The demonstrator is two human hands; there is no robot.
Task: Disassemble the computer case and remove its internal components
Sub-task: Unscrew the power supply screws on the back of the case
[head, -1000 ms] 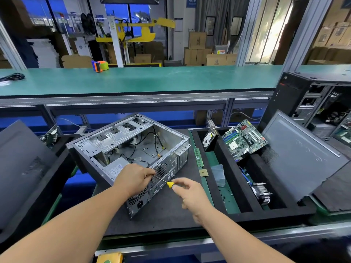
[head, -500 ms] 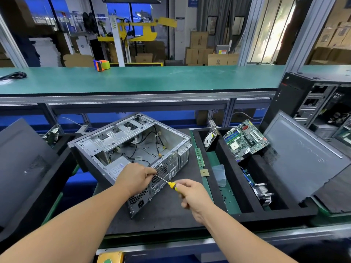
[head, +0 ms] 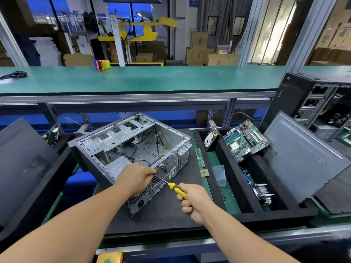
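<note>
two hands on one screw at the back panel of the computer case (head: 133,147), which lies open on its side mid-mat. right hand (head: 193,201) curls round the yellow screwdriver (head: 177,189); left hand (head: 135,176) pinches the shaft at the panel. likely freeing the power supply (head: 117,167). keep the tip square, press in while turning, catch the screw.

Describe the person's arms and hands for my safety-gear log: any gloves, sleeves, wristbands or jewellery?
Both forearms are bare as far as the frame shows: no sleeves in view. The left hand and right hand wear no gloves. No watch, wrist strap or bracelet shows on either wrist, and no rings are visible on the fingers that show.
</note>
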